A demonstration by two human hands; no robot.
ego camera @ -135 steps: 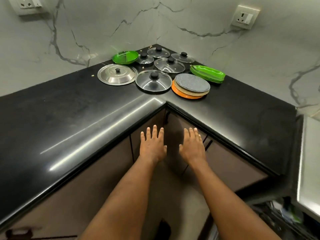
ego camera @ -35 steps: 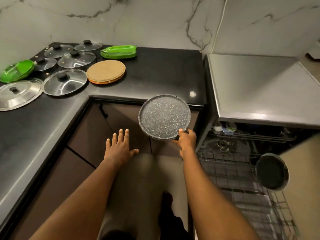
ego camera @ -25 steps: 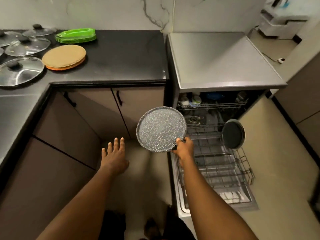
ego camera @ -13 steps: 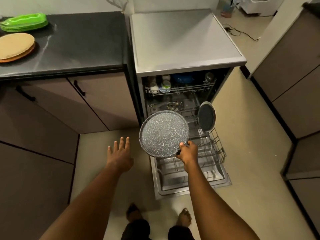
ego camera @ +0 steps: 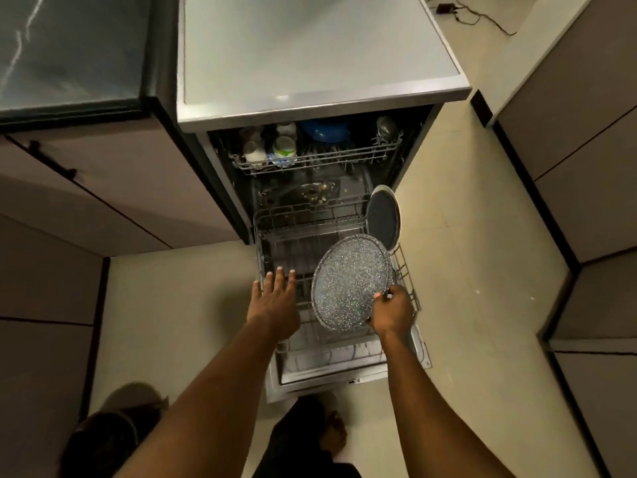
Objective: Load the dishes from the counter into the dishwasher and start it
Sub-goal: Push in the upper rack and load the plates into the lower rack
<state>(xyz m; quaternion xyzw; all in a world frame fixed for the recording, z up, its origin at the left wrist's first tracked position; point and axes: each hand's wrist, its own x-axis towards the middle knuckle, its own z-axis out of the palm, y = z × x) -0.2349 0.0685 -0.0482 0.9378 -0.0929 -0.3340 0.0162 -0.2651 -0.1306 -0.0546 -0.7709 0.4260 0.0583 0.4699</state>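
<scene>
The right hand [ego camera: 391, 313] grips the speckled plate [ego camera: 350, 282] by its near right rim, fingers [ego camera: 379, 298] curled round the edge. Half a second ago the plate was up in front of the dishwasher's [ego camera: 310, 46] opening, its face turned flat to the camera. Now it is low over the right half of the pulled-out lower rack [ego camera: 275, 215], tilted, with its far edge just near of the dark dish [ego camera: 382, 219] that stands upright at the rack's far right corner. Whether the plate touches the rack wires cannot be told.

The left hand [ego camera: 275, 301] was over the floor, left of the open door [ego camera: 344, 370]. It has come right and now lies over the rack's near left part, fingers [ego camera: 279, 277] straight and a little spread, holding nothing; contact with the rack cannot be told.

The upper rack [ego camera: 317, 160], with cups and a blue bowl, sits as before. The view has moved in, and only a bare corner of the black surface [ego camera: 69, 46] shows at far left; the plate stacks on it have left the frame.
</scene>
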